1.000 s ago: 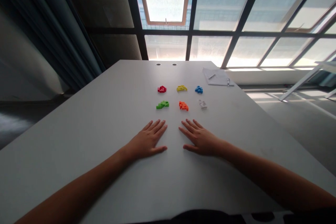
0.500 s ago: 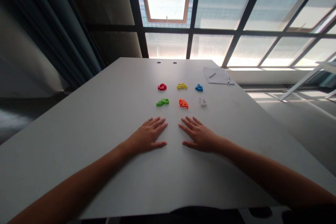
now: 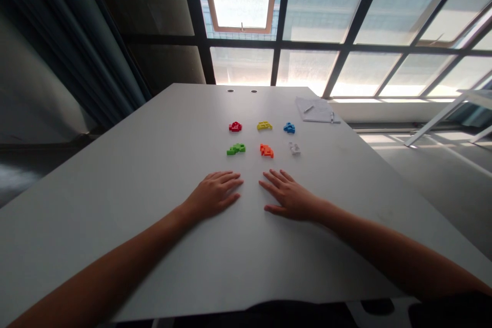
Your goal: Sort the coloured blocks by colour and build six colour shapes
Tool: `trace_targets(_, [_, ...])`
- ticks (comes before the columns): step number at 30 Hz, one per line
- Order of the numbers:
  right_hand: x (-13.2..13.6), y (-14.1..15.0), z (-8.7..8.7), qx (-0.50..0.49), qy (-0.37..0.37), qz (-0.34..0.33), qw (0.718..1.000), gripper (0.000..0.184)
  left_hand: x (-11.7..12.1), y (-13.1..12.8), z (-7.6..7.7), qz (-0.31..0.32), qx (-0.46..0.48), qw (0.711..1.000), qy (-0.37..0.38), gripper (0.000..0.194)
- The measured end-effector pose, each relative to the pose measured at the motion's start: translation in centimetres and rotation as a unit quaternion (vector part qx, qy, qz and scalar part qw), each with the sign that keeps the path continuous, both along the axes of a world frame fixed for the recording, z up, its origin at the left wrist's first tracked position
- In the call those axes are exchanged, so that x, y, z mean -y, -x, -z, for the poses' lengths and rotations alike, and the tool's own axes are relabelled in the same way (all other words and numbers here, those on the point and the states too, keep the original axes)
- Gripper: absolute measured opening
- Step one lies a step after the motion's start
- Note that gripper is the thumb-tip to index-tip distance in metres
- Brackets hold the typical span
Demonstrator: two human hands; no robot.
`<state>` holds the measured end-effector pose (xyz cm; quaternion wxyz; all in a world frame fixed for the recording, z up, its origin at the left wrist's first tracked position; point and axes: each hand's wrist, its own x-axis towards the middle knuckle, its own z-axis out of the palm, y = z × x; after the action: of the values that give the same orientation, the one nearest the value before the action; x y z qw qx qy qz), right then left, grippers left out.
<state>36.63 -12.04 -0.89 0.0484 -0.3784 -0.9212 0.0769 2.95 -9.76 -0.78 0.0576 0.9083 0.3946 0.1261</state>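
My left hand (image 3: pixel 213 195) lies flat and palm down on the white table (image 3: pixel 126 205), its fingers close together and holding nothing. My right hand (image 3: pixel 288 197) also rests flat and empty, with fingers slightly spread. Several small plastic block-like pieces stand in two rows just beyond my hands. In the far row are a red piece (image 3: pixel 235 126), a yellow piece (image 3: pixel 264 125) and a blue piece (image 3: pixel 289 127). In the near row are a green piece (image 3: pixel 236 149), an orange piece (image 3: pixel 266 150) and a white piece (image 3: pixel 294 148). The green and orange pieces lie nearest my hands, without touching them.
Papers with a pen (image 3: pixel 315 110) lie at the table's far right corner. Two small round holes (image 3: pixel 242 91) sit near the far edge. Beyond the table stands a large window (image 3: pixel 307 66), with a dark curtain (image 3: pixel 77 46) at the left.
The fingers of my left hand have drawn closer together. The table and pieces sit slightly higher in the view. Both hands remain flat, and no piece has been moved.
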Motion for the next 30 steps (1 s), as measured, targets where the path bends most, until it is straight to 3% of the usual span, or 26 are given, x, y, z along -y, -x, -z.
trace_targets(2, [-0.2, 0.0, -0.3, -0.02, -0.018, -0.007, 1.0, 0.078, 0.0, -0.1, -0.1, -0.002, 0.008, 1.0, -0.002, 0.056])
trace_targets(6, [-2.4, -2.0, -1.6, -0.086, -0.055, 0.005, 0.995, 0.046, -0.5, -0.2, -0.4, -0.007, 0.024, 0.999, -0.024, 0.046])
trace_targets(9, [-5.4, -5.5, -2.2, -0.147, -0.098, 0.143, 0.974, 0.066, -2.1, -0.1, -1.0, -0.017, 0.016, 0.998, -0.064, 0.042])
trace_targets(14, [-9.2, -11.2, -0.6, -0.27, -0.107, 0.323, 0.901, 0.101, -8.9, 0.4, -2.7, -0.058, 0.021, 0.992, -0.107, 0.038])
trace_targets(18, [-10.6, -12.8, 0.9, -0.347, -0.073, 0.394, 0.848, 0.105, -16.3, -0.1, -4.2, -0.15, 0.052, 0.982, -0.1, 0.048])
trace_targets(21, [-10.7, -12.7, 1.2, -0.316, -0.075, 0.392, 0.86, 0.092, -20.6, -1.5, -4.7, -0.147, 0.105, 0.982, -0.058, 0.073])
trace_targets(25, [-10.4, -12.2, 1.5, -0.219, -0.125, 0.378, 0.891, 0.065, -23.9, -4.5, -4.1, -0.142, 0.139, 0.98, -0.01, 0.094])
trace_targets(30, [-11.3, -12.6, 2.7, -0.194, -0.157, 0.323, 0.913, 0.061, -25.9, -8.9, -3.5, -0.157, 0.102, 0.981, 0.059, 0.082])
